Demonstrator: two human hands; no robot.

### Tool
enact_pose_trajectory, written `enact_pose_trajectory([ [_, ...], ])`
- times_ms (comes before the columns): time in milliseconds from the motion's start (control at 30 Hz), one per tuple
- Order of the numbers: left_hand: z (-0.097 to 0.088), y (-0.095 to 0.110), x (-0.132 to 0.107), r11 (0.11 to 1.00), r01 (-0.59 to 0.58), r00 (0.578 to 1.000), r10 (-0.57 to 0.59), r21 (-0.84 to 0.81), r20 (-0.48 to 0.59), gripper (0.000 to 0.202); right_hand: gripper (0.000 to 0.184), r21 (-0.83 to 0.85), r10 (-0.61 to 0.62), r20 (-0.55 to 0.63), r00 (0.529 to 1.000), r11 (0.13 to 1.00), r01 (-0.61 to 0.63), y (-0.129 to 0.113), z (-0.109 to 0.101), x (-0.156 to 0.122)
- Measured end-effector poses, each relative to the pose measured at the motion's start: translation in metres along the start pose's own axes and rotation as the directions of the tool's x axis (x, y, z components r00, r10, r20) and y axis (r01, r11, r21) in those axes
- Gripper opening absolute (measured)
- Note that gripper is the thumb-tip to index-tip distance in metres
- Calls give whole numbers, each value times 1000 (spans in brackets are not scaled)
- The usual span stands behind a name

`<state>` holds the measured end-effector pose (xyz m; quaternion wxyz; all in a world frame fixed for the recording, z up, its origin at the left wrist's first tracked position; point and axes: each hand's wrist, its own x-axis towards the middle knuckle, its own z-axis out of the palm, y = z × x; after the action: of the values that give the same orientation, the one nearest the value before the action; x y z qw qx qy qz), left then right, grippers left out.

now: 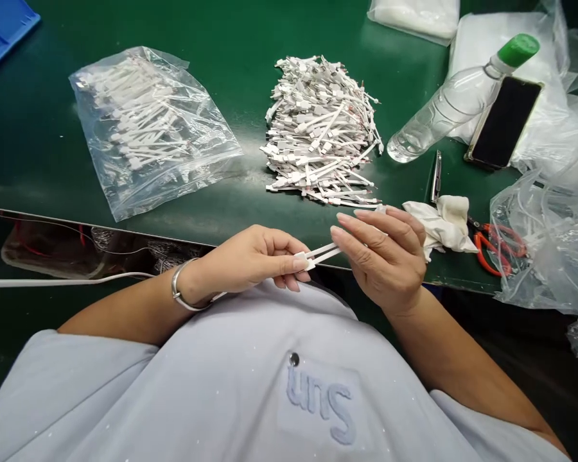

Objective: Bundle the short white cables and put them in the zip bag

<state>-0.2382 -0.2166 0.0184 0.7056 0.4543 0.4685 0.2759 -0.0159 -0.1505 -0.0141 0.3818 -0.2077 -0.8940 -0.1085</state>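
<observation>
My left hand (257, 256) pinches the plug ends of two short white cable pieces (320, 254) in front of my chest. My right hand (383, 253) curls its fingers round the other ends of the same pieces. Both hands hover just over the near edge of the green table (231, 38). A loose pile of similar white cable pieces (322, 131) lies beyond my hands. A clear plastic bag (149, 128) filled with more of them lies to the left.
A clear water bottle (455, 99) with a green cap and a dark phone (503, 122) lie at the right. A white cloth (440, 221), red-handled scissors (498, 244), a metal tool (436, 176) and crumpled plastic bags (549, 250) sit nearby. A blue tray (2, 25) is far left.
</observation>
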Motion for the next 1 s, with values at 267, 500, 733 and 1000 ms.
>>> enact_pose_trajectory([
  [267, -62, -21, -48, 605, 66, 624, 595, 793, -506, 26, 49, 25, 72, 103, 992, 997, -75, 14, 26, 2],
  [500, -106, -52, -58, 329, 492, 410, 730, 806, -548, 36, 24, 130, 34, 166, 986, 990, -56, 9, 47, -1],
  [733, -126, -39, -51, 244, 722, 418, 593, 648, -689, 33, 20, 138, 109, 159, 981, 982, -132, 9, 47, -8],
  [1000, -122, -24, -29, 271, 674, 488, 535, 687, -690, 31, 18, 152, 157, 166, 974, 971, -182, 7, 49, -8],
])
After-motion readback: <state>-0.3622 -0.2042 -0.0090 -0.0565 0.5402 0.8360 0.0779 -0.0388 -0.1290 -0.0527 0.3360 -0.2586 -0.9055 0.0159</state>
